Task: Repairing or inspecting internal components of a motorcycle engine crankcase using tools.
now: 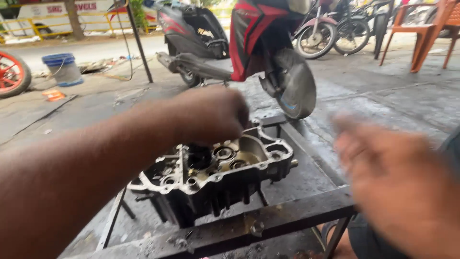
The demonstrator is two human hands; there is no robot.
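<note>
A grey metal engine casing (pixel 225 172) lies open side up on a dark metal stand (pixel 287 211). My left hand (pixel 211 115) reaches over the casing from the left, fingers curled down into its upper part; what they touch or hold is hidden. My right hand (pixel 383 168) hovers to the right of the stand, blurred, fingers spread and holding nothing.
A red and black scooter (pixel 258 43) stands just behind the stand, its front wheel (pixel 294 84) close to the far edge. A blue bucket (pixel 62 67) sits on the concrete at left. Orange chairs (pixel 421 29) and parked motorcycles (pixel 330 29) are at the back right.
</note>
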